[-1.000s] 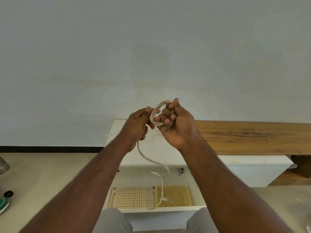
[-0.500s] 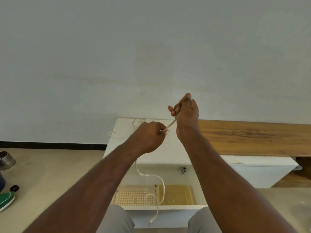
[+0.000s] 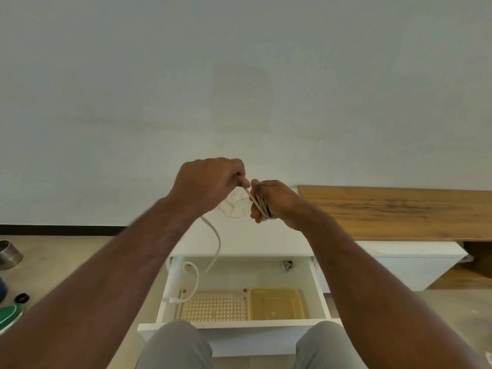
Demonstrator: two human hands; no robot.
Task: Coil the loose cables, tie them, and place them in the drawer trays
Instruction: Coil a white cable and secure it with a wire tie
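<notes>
My right hand (image 3: 271,199) holds several turns of a white cable (image 3: 216,245) wound across its fingers, above the white cabinet top (image 3: 247,238). My left hand (image 3: 210,183) pinches the same cable just left of that coil. The free tail hangs down from the left hand, loops, and ends in a plug near the left wall of the open drawer (image 3: 239,326). In the drawer lie a perforated beige tray (image 3: 213,306) and a yellow tray (image 3: 277,303), side by side. A second loose cable (image 3: 234,209) lies tangled on the cabinet top behind my hands.
A wooden bench top (image 3: 394,211) runs right of the cabinet. On the floor at left stand a metal pot (image 3: 9,254), a black cap (image 3: 22,298) and a green object (image 3: 9,316). My knees (image 3: 175,344) are against the drawer front. A small metal part (image 3: 287,265) lies at the drawer's back.
My left hand rose and moved right, laying another turn of cable over my right hand, which lowered. The hanging tail got shorter, and its plug lifted from below the drawer front to inside the drawer.
</notes>
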